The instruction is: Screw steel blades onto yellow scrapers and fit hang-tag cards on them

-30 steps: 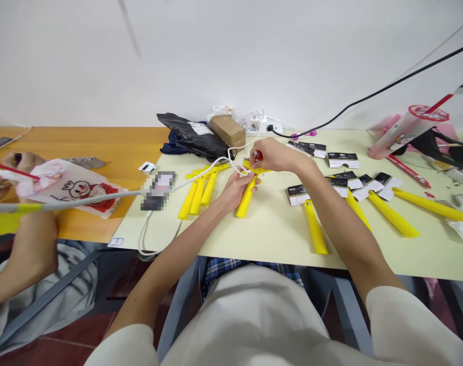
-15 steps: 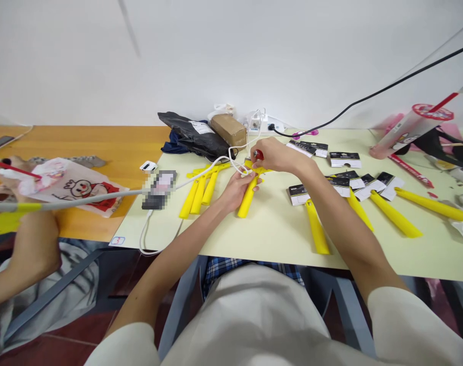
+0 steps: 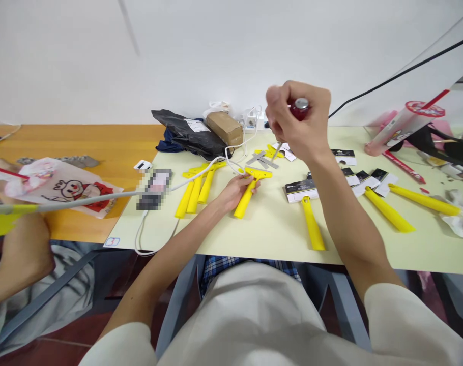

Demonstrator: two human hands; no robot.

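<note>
While the left hand (image 3: pixel 234 193) grips a yellow scraper (image 3: pixel 247 199) and the right hand (image 3: pixel 310 122) a screwdriver (image 3: pixel 300 104), card labels (image 3: pixel 300 190) look illegible.

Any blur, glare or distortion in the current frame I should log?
Head view: right hand slightly soft, perhaps motion blur; head view: small highlight on the metal end of the screwdriver; head view: coarse pixelation masks the phone; head view: cup leans outward, likely wide-angle stretch.
</note>
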